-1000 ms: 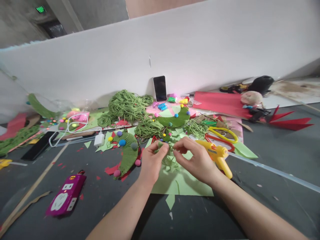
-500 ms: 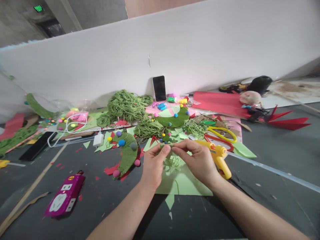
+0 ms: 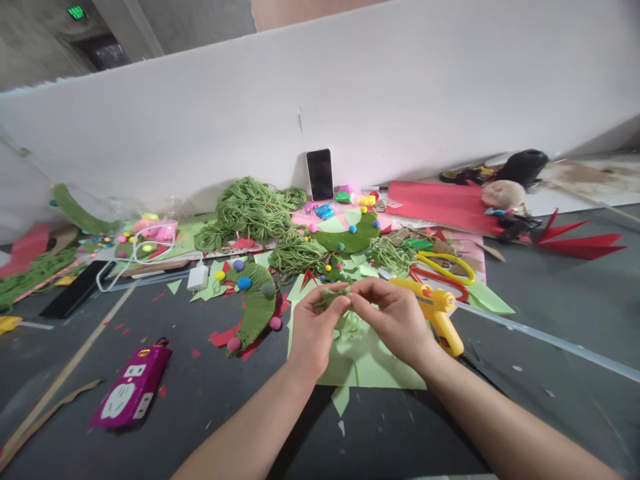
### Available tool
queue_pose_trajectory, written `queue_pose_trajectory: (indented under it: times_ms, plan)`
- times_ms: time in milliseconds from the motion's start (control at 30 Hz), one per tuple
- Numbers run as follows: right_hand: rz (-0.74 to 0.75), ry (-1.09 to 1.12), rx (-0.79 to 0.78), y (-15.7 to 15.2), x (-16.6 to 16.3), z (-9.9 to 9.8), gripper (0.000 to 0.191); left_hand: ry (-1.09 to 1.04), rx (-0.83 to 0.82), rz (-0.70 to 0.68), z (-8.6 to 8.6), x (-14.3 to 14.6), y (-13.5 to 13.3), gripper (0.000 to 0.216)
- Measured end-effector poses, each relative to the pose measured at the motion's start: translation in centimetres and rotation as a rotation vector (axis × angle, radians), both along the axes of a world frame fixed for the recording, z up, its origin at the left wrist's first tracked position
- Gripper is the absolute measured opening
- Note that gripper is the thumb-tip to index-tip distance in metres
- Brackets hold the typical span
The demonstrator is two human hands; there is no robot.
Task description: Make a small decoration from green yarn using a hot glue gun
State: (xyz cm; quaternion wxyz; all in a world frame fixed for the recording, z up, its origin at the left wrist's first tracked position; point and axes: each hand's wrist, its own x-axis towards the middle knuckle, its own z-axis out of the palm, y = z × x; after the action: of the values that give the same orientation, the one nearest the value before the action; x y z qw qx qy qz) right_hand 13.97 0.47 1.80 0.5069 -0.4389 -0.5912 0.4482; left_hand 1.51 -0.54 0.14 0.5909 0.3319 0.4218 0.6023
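My left hand [image 3: 313,330] and my right hand [image 3: 393,320] meet above a light green paper sheet [image 3: 367,363] on the dark floor. Both pinch a small bundle of green yarn [image 3: 334,299] between thumb and fingers, and loose loops of it hang down between the hands. A yellow glue gun [image 3: 436,312] lies just right of my right hand. To the left of my left hand lies a yarn-wrapped green crescent [image 3: 257,303] dotted with coloured pom-poms.
Piles of green yarn [image 3: 250,213], paper scraps and pom-poms lie along a white wall, with a phone [image 3: 320,175] leaning on it. Yellow and red scissors [image 3: 443,267], red paper [image 3: 440,207], a purple power strip [image 3: 133,390] and a white charger [image 3: 199,278] are around.
My hands have drawn closer together and shifted slightly, working the green yarn bundle between the fingertips. Nothing else has moved.
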Motion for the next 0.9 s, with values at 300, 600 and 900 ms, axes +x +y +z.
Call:
queue_pose_trajectory:
  times_ms: [300, 600, 900]
  plan:
    - [0.068, 0.101, -0.067, 0.0, -0.1, -0.5, 0.017, -0.212, -0.222, -0.077, 0.8, -0.5, 0.6, 0.027]
    - [0.052, 0.148, -0.159, -0.2, -0.6, -0.6, 0.028, -0.195, -0.127, -0.078, 0.9, -0.5, 0.4, 0.020]
    - [0.036, -0.316, -0.020, -1.7, 0.2, 1.0, 0.025, -0.167, -0.085, 0.001, 0.4, -1.1, 1.2, 0.028]
